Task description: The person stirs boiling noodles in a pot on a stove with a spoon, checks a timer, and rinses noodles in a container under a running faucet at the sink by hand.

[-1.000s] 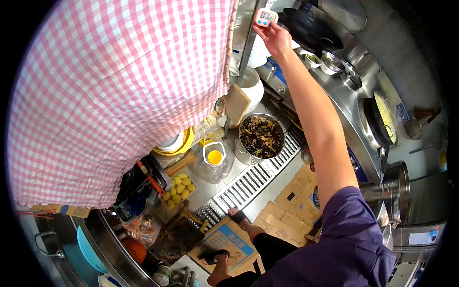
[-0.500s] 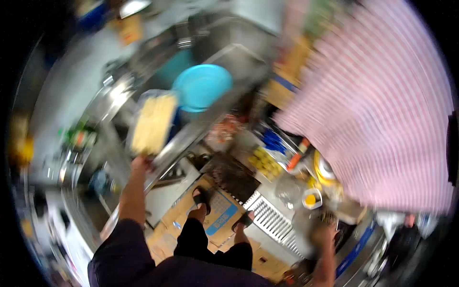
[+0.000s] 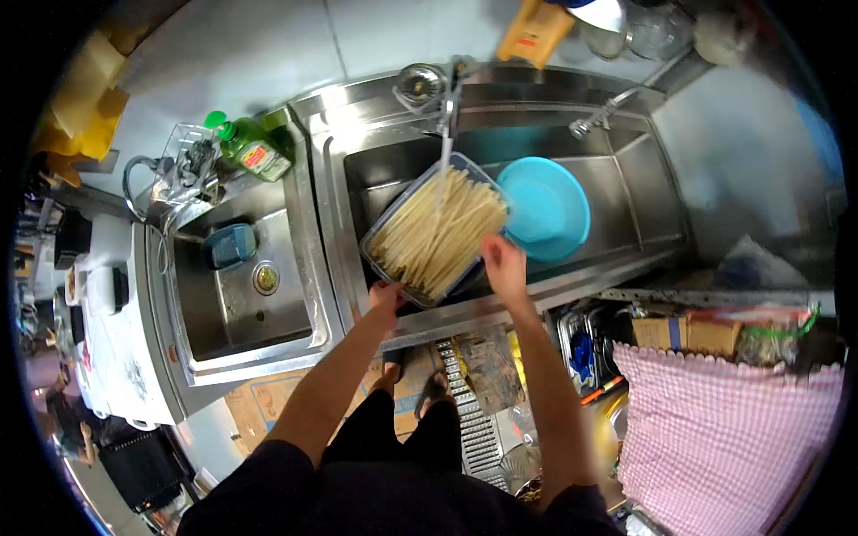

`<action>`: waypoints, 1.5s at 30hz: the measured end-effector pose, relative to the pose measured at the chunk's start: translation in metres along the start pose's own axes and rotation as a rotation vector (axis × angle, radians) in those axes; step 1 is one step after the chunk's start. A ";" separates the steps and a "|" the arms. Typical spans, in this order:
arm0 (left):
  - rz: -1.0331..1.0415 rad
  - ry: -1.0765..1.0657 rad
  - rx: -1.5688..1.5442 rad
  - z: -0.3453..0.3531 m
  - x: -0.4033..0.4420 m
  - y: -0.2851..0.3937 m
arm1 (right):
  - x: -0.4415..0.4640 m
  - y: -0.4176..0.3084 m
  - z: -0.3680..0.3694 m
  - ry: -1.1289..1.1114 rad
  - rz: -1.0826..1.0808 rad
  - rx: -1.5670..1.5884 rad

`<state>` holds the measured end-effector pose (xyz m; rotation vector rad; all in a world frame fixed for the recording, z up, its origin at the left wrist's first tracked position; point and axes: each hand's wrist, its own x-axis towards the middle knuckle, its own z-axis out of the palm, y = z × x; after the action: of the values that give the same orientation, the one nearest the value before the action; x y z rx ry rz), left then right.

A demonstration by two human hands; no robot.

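A clear plastic container (image 3: 369, 255) packed with long, thin, pale sticks (image 3: 438, 228) sits tilted in the larger steel sink. My left hand (image 3: 386, 297) is closed on its near-left rim. By the right side of the container is my right hand (image 3: 506, 268), its fingers curled; whether they hold the rim is hidden. From the faucet (image 3: 450, 103), a thin stream of water falls onto the sticks. A light-blue plastic basin (image 3: 563, 201) stands in the same sink, just right of the container.
The smaller sink (image 3: 281, 313) on the left holds a dark blue container (image 3: 230, 246). A green dish-soap bottle (image 3: 255, 152) stands behind it. At the right hangs a pink checked cloth (image 3: 728, 429); cardboard (image 3: 277, 397) and a drain grate (image 3: 474, 433) lie on the floor.
The view has swung right and steadied over the sinks. My right hand has come up from the low right to the container's side. Water now runs onto the sticks.
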<state>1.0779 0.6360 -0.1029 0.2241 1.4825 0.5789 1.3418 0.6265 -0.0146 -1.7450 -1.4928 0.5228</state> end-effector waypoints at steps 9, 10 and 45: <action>0.045 0.089 -0.020 0.013 -0.003 0.012 | 0.278 0.054 0.109 -0.622 -0.121 0.534; 0.023 0.089 -0.009 0.010 -0.007 0.010 | 0.269 0.010 0.083 -0.613 0.061 0.687; 0.294 0.131 0.256 0.002 0.003 0.025 | 0.206 0.116 0.039 -0.396 0.003 -0.113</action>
<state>1.0746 0.6593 -0.0936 0.6218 1.6636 0.6464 1.4359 0.8325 -0.0927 -1.8017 -1.8209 0.8373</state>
